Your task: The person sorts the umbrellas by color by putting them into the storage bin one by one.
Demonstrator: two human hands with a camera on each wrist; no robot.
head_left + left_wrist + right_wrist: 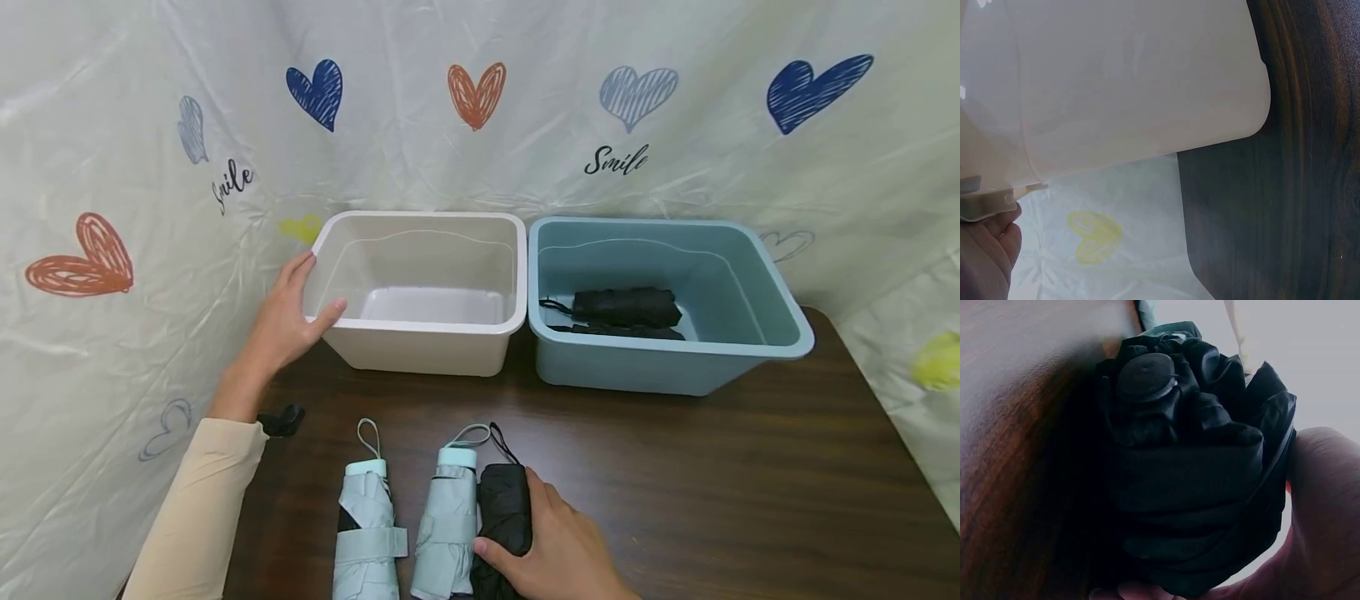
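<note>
My right hand (pixel 558 542) grips a black folded umbrella (pixel 504 508) on the table, thumb on its near left side and fingers along its right. In the right wrist view the black umbrella's (pixel 1185 487) gathered fabric and round end fill the middle. Close beside it on the left lies a light mint folded umbrella (pixel 446 525); a second mint umbrella (pixel 367 533) lies farther left, both with wrist loops. My left hand (pixel 285 312) holds the white bin (pixel 416 350) at its front left corner, thumb over the rim and fingers at the outer side.
Right of the white bin stands a blue-grey bin (pixel 622 367) with black folded umbrellas (pixel 626 307) inside. Both bins stand at the back of the dark wooden table (pixel 712 467), against a white curtain (pixel 540 100) printed with hearts.
</note>
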